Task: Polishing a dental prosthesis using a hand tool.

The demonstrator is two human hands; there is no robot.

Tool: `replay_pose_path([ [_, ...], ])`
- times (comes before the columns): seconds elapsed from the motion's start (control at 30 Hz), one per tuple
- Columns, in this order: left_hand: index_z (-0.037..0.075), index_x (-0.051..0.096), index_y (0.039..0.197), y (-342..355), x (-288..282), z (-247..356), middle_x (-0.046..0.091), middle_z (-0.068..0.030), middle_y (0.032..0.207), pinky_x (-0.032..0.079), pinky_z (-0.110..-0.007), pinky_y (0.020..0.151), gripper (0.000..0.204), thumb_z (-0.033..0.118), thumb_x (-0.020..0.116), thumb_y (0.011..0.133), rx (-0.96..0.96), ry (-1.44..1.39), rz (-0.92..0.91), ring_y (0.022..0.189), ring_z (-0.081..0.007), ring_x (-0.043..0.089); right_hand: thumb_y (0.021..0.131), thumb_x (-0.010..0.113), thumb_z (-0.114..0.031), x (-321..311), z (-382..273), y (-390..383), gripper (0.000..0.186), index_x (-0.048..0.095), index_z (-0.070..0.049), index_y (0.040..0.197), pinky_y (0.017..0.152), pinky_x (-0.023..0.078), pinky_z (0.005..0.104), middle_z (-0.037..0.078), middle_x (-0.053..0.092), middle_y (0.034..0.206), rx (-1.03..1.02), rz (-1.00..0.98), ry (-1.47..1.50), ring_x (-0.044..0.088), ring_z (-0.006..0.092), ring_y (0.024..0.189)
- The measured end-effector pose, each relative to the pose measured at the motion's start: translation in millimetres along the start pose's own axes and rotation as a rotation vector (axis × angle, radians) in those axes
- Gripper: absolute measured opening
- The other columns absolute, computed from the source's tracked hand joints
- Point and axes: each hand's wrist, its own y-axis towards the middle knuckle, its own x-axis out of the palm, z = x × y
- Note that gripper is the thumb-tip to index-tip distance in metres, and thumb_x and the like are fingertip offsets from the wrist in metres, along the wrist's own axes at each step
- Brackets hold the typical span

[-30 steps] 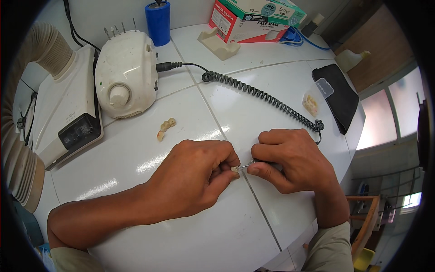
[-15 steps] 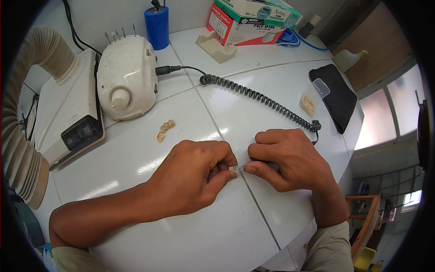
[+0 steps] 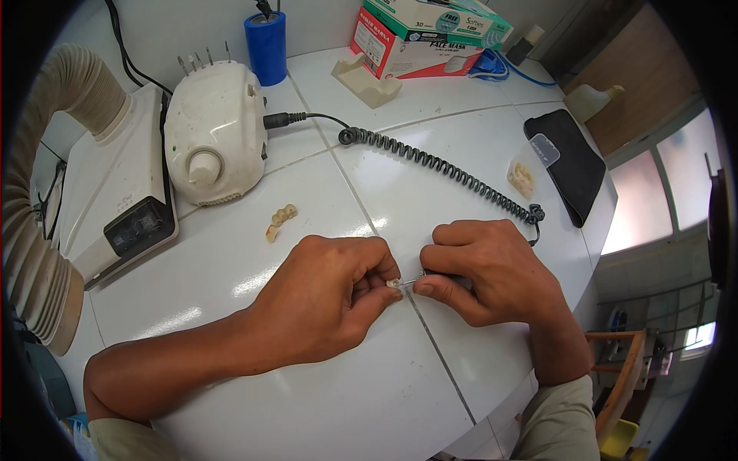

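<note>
Two bare hands at work over white tiled worktop point(image 3: 323, 407). L hand point(image 3: 330, 296): grasping, thumb & index pinched on small whitish tooth-shaped pc point(image 3: 393, 283). Pc sits at L fingertips, on side facing R hand, partly covered by them. R hand point(image 3: 488, 269): grasping, fingers curled, thumb & index gripping slim metal tool point(image 3: 410, 282). Tool's thin end points at L hand and reaches pc; exact contact too small to confirm. Remainder of tool hidden in R grip.

Beyond L hand, slightly left: joined cream pcs point(image 3: 286, 213) on worktop, w/ reddish-marked pc point(image 3: 272, 232) at near end; cannot tell if touching. Further beyond L hand: white control unit point(image 3: 214, 127), front knob, several thin metal bits point(image 3: 198, 59) upright on top. Left of it: white boxy unit point(image 3: 115, 177) w/ dark panel, ribbed beige hose point(image 3: 23, 215) alongside.

Black coiled cord point(image 3: 438, 158) runs from control unit's R side to just beyond R knuckles. Beyond R hand, slightly right: clear box lid point(image 3: 545, 150) overlapping black pouch point(image 3: 576, 173), loose cream bits point(image 3: 521, 178) adj. Farthest from both hands: cream cradle point(image 3: 365, 81), red-white carton point(image 3: 419, 59) w/ green carton point(image 3: 419, 21) atop, blue cylinder point(image 3: 266, 48).
</note>
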Motion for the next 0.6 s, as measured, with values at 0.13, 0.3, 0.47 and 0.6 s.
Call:
replay_pose_path([
  [0.13,-0.006,0.075,0.105,0.6,-0.6,-0.6,0.077,-0.0101,0.087,0.059,-0.028,0.070,0.016,0.006,0.083,0.098,-0.015,-0.004,-0.009,0.078,-0.0131,0.073,0.105,0.073,-0.040,1.4,-0.3,0.2,0.036,0.071,-0.010,0.086,0.059,0.044,0.0449,0.006,0.055,0.071,0.016,0.004,0.000,0.060,0.0281,0.066],
  [0.3,-0.006,0.075,0.105,0.5,-1.1,1.3,0.077,-0.0106,0.087,0.059,-0.029,0.071,0.016,0.006,0.082,0.098,-0.030,-0.015,-0.012,0.077,-0.0133,0.072,0.105,0.073,-0.041,1.6,-1.4,0.1,0.036,0.072,-0.010,0.087,0.059,0.044,0.0454,0.006,0.055,0.072,0.024,-0.002,0.005,0.060,0.0284,0.066],
  [0.47,-0.005,0.075,0.104,0.8,-0.8,0.6,0.076,-0.0105,0.086,0.058,-0.029,0.070,0.015,0.006,0.082,0.097,-0.026,-0.013,-0.009,0.076,-0.0133,0.072,0.106,0.071,-0.041,0.4,-1.0,0.3,0.036,0.072,-0.010,0.088,0.059,0.044,0.0456,0.006,0.055,0.072,0.027,-0.009,0.011,0.061,0.0292,0.067],
  [0.6,-0.004,0.075,0.104,0.6,-1.2,0.9,0.076,-0.0098,0.086,0.058,-0.028,0.069,0.014,0.006,0.082,0.097,-0.026,0.001,-0.009,0.076,-0.0130,0.071,0.106,0.071,-0.041,0.5,-1.8,0.8,0.036,0.072,-0.010,0.088,0.060,0.044,0.0461,0.006,0.055,0.073,0.033,-0.014,0.006,0.061,0.0296,0.067],
])
